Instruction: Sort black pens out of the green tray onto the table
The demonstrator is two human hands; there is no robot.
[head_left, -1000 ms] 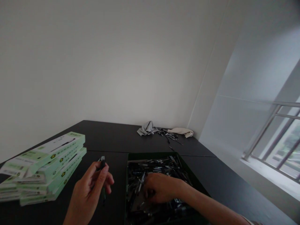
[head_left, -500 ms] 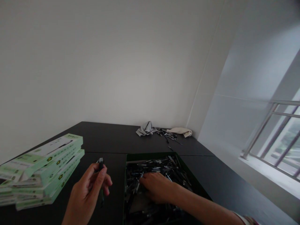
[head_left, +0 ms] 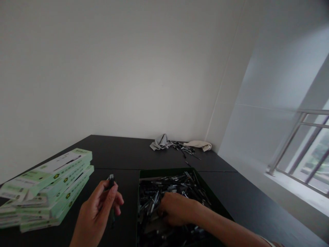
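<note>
Upright in my left hand (head_left: 95,212) are dark pens (head_left: 111,180), gripped between thumb and fingers. Their silvery-topped ends stick out above, and I cannot tell how many there are. My right hand (head_left: 176,208) reaches down into a dark green open box (head_left: 219,209), its fingers curled among loose black pens (head_left: 154,200) with silvery parts. Whatever those fingers pinch is hidden under the hand. A bare patch of the box's floor shows near its left side.
Left of my left hand lies an uneven stack of pale green and white boxes (head_left: 69,178). Far back on the black table (head_left: 115,151) are a grey cloth (head_left: 160,142), a beige cloth (head_left: 199,144) and scattered pens (head_left: 185,148). A railed window (head_left: 305,147) is at right.
My right hand has shifted slightly to the right inside the box, uncovering more pens at its left. My left hand keeps its hold on the pens. The view has moved a little.
</note>
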